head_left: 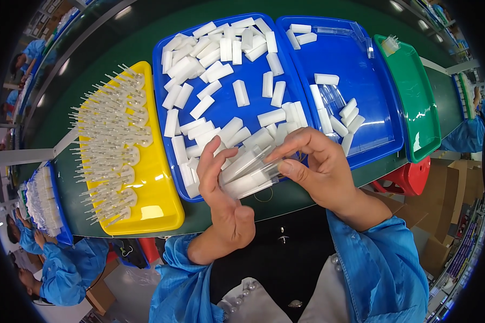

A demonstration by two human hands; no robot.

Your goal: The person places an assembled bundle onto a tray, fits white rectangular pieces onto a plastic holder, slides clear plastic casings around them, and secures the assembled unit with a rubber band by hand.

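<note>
Over the front edge of the left blue tray (221, 116), my left hand (227, 202) supports transparent plastic tubes (246, 162) against its palm and curled fingers. A white block (250, 182), foam-like, sits inside the nearest tube. My right hand (326, 169) pinches the right end of that tube between thumb and fingers. Many loose white blocks (241, 92) lie scattered in the tray behind my hands. How many tubes rest in the left hand is hard to make out.
A second blue tray (355, 64) holds white blocks and transparent tubes. Left stands a yellow tray (161, 207) with rows of thin upright pins on translucent pieces (116, 124). A green tray (415, 102) lies far right. A red stool (415, 175) and cardboard boxes (442, 194) stand below; co-workers sit nearby.
</note>
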